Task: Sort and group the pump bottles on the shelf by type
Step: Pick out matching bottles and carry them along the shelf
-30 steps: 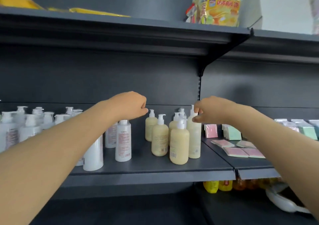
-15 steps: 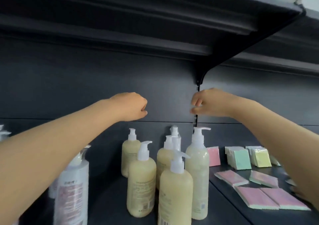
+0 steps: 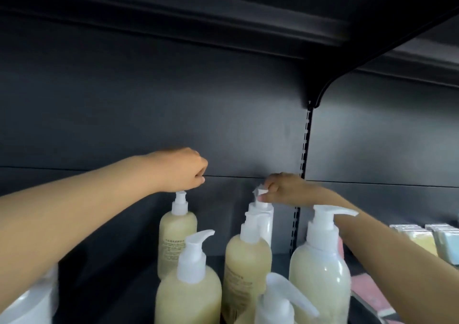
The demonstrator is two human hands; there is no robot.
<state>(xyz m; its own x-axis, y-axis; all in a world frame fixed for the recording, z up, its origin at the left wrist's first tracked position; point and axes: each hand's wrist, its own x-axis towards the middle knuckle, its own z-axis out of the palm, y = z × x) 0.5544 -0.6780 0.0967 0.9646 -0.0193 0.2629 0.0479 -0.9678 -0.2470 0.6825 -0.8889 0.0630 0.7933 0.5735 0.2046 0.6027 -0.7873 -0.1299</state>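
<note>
Several cream-yellow pump bottles stand close together on the dark shelf (image 3: pixel 129 286). My left hand (image 3: pixel 182 172) is curled over the pump head of the back-left yellow bottle (image 3: pixel 176 239) and grips it. My right hand (image 3: pixel 280 190) pinches the white pump head of a white bottle (image 3: pixel 266 221) at the back, partly hidden behind a yellow bottle (image 3: pixel 246 266). Nearer me stand a yellow bottle (image 3: pixel 190 296) and a paler, taller one (image 3: pixel 320 279). Another pump top (image 3: pixel 283 299) shows at the bottom edge.
A white bottle (image 3: pixel 29 303) sits at the bottom left under my left forearm. Pastel packs (image 3: pixel 432 239) and pink ones (image 3: pixel 367 291) lie on the neighbouring shelf at right. The upper shelf (image 3: pixel 223 20) and its bracket (image 3: pixel 330 85) hang close overhead.
The view has closed in on the bottles. Both hands dropped from empty fists above the bottles onto pump heads: the left onto the back yellow bottle, the right onto the white one.
</note>
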